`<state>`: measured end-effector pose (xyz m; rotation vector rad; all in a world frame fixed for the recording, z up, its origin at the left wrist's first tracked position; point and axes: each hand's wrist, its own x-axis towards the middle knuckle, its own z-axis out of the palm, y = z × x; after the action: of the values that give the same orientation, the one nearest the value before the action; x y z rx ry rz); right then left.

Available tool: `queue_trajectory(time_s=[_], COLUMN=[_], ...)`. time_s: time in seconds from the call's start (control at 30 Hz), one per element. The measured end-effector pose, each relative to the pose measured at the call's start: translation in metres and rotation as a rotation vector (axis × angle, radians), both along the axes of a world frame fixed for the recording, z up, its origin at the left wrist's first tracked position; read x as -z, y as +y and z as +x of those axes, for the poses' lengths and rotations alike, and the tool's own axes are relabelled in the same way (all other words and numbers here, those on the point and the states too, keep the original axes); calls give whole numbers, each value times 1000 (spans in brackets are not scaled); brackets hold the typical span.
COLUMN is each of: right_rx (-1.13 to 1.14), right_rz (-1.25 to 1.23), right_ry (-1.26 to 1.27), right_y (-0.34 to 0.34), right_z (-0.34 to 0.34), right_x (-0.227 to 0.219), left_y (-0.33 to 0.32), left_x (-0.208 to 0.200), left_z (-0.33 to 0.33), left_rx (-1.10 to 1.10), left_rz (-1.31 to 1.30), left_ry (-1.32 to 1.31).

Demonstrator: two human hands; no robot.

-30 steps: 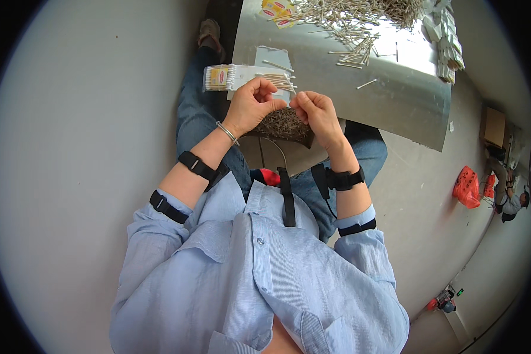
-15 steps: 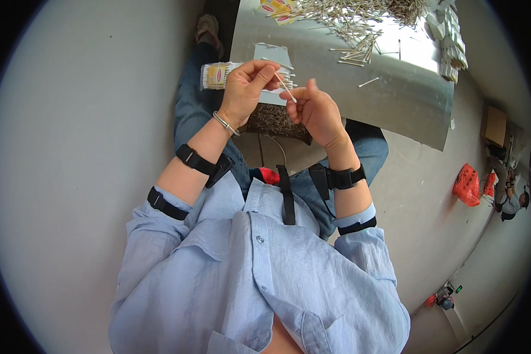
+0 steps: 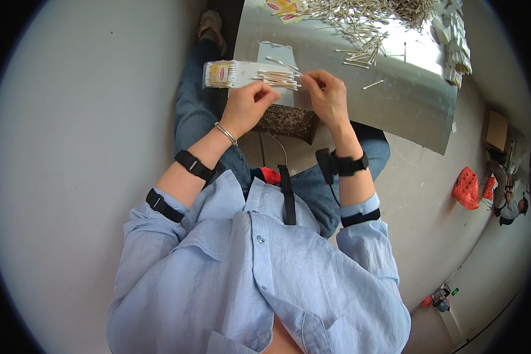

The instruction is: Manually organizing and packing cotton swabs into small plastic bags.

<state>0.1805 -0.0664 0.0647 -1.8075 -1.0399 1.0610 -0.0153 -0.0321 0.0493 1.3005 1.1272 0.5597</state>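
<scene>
My left hand (image 3: 249, 109) is closed, thumb and fingertips pinched together just below a small row of cotton swabs (image 3: 277, 80). Whether anything is between those fingertips is hidden. On the right, my right hand (image 3: 327, 97) pinches the near end of a slanting cotton swab (image 3: 282, 64), whose other tip points to the far left. The row lies on a pale sheet (image 3: 275, 49) at the table's near edge. Left of the row is a clear pack of cotton swabs (image 3: 220, 74) with a yellow label, at the end of a white strip (image 3: 248, 72).
A large heap of loose swabs (image 3: 360, 26) covers the far part of the metal table (image 3: 395, 106). Yellow cards (image 3: 286, 9) lie beside it, white packets (image 3: 454, 47) at the right edge. Under the table's near edge stands a box of swabs (image 3: 286, 121). Another person (image 3: 510, 206) sits far right.
The swab held up between both hands is no longer seen there. My hands have moved apart, the right one up to the slanting swab, the left one down, uncovering the row.
</scene>
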Motion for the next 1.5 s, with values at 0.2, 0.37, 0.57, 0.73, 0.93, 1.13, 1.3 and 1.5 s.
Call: queue_trajectory(time_s=[0.2, 0.37, 0.57, 0.73, 0.93, 1.13, 1.3, 1.5], right_rx=[-169, -210, -227, -284, -513, -521, -538, -539], right_rz=[311, 331, 411, 366, 226, 220, 209, 216], right_ry=[-649, -726, -814, -922, -973, -1030, -1004, -988], right_y=[36, 36, 13, -10, -20, -3, -6, -17], right_z=[-4, -16, -39, -42, -50, -49, -48, -55], right_x=[21, 28, 35, 35, 32, 36, 31, 37], left_y=[-11, -2, 0, 1, 5, 5, 7, 8], left_x=[0, 4, 26, 26, 23, 26, 29, 30], left_z=[-3, 3, 11, 13, 3, 6, 16, 21], left_rx=[334, 23, -3, -21, 21, -65, -106, -47], left_rz=[789, 802, 726, 707, 631, 544, 538, 647], left_ry=[308, 308, 267, 248, 130, 82, 35, 189])
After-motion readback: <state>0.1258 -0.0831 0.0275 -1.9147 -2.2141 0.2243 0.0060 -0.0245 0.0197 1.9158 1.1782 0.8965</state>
